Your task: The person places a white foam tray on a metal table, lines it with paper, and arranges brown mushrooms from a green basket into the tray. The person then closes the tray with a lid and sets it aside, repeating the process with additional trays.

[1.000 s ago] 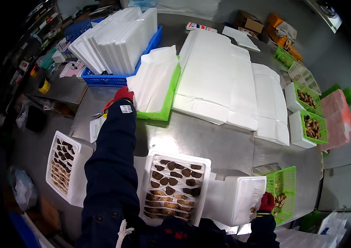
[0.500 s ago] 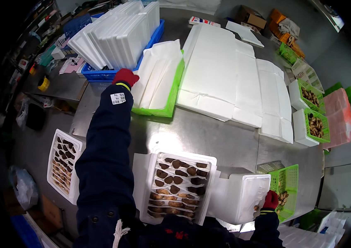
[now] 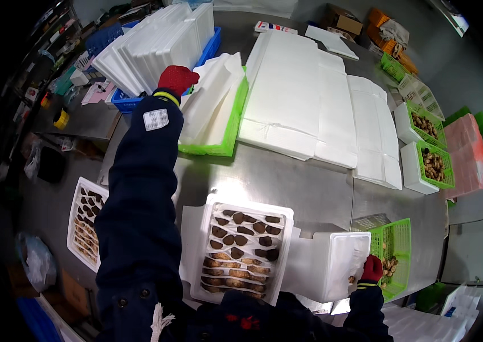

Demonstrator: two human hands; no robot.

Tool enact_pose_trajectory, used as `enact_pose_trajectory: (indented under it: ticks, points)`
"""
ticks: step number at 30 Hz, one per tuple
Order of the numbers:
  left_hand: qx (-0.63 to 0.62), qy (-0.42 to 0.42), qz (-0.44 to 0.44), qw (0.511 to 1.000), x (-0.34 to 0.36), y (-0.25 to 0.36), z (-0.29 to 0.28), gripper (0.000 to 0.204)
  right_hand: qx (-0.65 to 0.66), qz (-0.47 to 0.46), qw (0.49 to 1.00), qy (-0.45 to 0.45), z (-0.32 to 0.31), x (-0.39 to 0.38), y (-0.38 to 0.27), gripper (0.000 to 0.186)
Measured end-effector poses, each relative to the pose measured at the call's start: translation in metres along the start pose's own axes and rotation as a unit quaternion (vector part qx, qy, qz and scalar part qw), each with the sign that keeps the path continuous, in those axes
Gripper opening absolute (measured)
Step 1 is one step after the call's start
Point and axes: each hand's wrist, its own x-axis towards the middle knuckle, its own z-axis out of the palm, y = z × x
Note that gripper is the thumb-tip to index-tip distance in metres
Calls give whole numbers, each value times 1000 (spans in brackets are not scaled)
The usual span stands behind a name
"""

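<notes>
My left hand point(image 3: 179, 80), in a red glove, reaches far forward. Its fingers are closed at the upper left corner of a white paper sheet point(image 3: 206, 105), which bows upward over a shallow green basket point(image 3: 227, 149). At the lower right, my right hand point(image 3: 372, 269), also gloved in red, is closed at the edge of a small white foam box point(image 3: 338, 262); what it holds, if anything, is hidden. A green basket point(image 3: 404, 242) with some mushrooms point(image 3: 389, 266) stands beside it. In front of me, a white foam box point(image 3: 288, 239) holds rows of mushrooms point(image 3: 236, 239) parted by white paper.
White foam lids point(image 3: 164, 51) stand in a blue crate point(image 3: 212, 48) at the back left. Large white sheets point(image 3: 287, 85) cover the table's middle. Another mushroom box point(image 3: 79, 228) sits left of my arm. Green baskets of mushrooms point(image 3: 432, 165) rest on the right.
My left hand has moved slightly up and right, and the paper's left side has lifted and curved. My right hand stays by the small foam box.
</notes>
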Motion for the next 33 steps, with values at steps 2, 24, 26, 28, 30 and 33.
enact_pose_trajectory:
  ticks: [2,24,26,28,30,33]
  points:
    - [16,37,3,999,8,-14,-6,32,7,0,1000,-2,4,2,4,12]
    - [20,-80,-161,984,-50,-22,145,42,-15,-4,1000,2,-7,1,13,11]
    - [19,-88,-160,983,-44,-43,148,33,-23,-32,999,13,-1,4,16,11]
    - [-52,-108,-148,982,-41,-37,155,32,-53,-19,998,13,-11,0,12,12]
    - [-89,-159,-142,973,-35,-46,156,32,-58,-17,998,14,-14,-2,10,12]
    - [131,-149,95,975,-36,-100,134,32,-24,-6,1000,-3,7,5,12,12]
